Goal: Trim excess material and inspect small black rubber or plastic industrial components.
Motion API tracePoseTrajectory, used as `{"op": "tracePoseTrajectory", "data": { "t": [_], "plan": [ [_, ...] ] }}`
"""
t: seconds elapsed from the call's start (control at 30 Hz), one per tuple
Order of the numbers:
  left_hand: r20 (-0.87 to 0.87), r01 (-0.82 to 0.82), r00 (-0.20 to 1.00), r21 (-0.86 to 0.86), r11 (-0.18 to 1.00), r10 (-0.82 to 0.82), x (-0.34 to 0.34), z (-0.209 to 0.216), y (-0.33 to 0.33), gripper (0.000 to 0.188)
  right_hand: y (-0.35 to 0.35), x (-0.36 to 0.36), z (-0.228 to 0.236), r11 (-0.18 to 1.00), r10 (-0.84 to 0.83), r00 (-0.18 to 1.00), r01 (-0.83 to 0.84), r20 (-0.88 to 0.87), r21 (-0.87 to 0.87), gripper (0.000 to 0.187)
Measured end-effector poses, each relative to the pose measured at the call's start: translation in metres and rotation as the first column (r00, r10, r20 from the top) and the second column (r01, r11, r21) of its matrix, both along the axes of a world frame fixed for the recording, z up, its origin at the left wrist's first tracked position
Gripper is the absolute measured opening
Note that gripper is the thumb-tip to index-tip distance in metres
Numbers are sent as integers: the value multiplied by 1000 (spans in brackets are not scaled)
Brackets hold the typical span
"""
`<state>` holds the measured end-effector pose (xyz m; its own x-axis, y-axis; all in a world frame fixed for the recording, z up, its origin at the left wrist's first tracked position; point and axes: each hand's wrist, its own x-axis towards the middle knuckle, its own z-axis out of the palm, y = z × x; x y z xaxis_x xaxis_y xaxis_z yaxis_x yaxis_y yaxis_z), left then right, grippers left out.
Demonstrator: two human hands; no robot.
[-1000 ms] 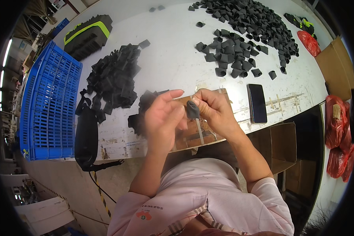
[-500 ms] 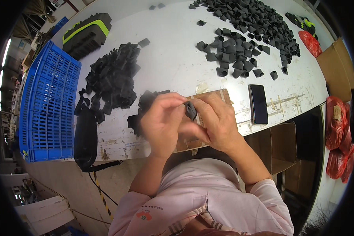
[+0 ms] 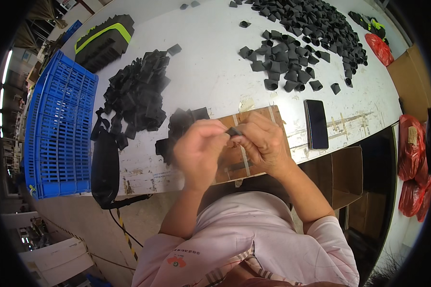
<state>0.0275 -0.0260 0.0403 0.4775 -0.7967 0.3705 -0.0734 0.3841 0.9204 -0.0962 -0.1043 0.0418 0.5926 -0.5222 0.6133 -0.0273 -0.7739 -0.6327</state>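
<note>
Over a brown board (image 3: pixel 232 160) with pale tape strips, my two hands meet at a small folded black fabric piece (image 3: pixel 233 131). My right hand (image 3: pixel 266 146) pinches it between thumb and fingers. My left hand (image 3: pixel 197 150), a little blurred, closes on its other side, its fingertips partly hidden. Beside the left hand lies a small heap of flat black pieces (image 3: pixel 181 122), and farther left a larger heap of similar pieces (image 3: pixel 139 95). Folded black loops (image 3: pixel 282 62) lie loosely grouped at the far right, in front of a big pile of the same loops (image 3: pixel 311 24).
A phone (image 3: pixel 317 124) lies right of the board. A blue plastic crate (image 3: pixel 60 129) stands at the left edge, next to a black pouch (image 3: pixel 105 167). Behind it sits a banded black stack (image 3: pixel 105 43). Red bags (image 3: pixel 411 148) hang at the right.
The black piece has turned from an upright, open loop to a flatter, folded shape. My right thumb has drawn up to it, uncovering more of the board between my hands.
</note>
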Motion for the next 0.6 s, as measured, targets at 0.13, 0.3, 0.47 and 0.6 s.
{"op": "tracePoseTrajectory", "data": {
  "t": [0.13, 0.3, 0.47, 0.6],
  "plan": [
    [-9, 11, 1000, -59, 998, -11, -5, 3, -3, 9, 0, 1, -1, 999, -45, 997, 45, 62, 7, 14],
    [105, 136, 985, 37, 990, -139, 1, 13, -5, 14, 8, -3, 14, 994, -43, 999, 41, 27, 99, 17],
    [-483, 120, 855, -164, 979, -186, 2, 9, -2, 8, 18, 2, 23, 987, -95, 992, 83, 83, 138, 20],
    [-756, 227, 575, -221, 949, -313, 5, 4, -1, 9, 11, 2, 28, 989, -131, 990, 134, 42, -62, 20]
  ]
}}
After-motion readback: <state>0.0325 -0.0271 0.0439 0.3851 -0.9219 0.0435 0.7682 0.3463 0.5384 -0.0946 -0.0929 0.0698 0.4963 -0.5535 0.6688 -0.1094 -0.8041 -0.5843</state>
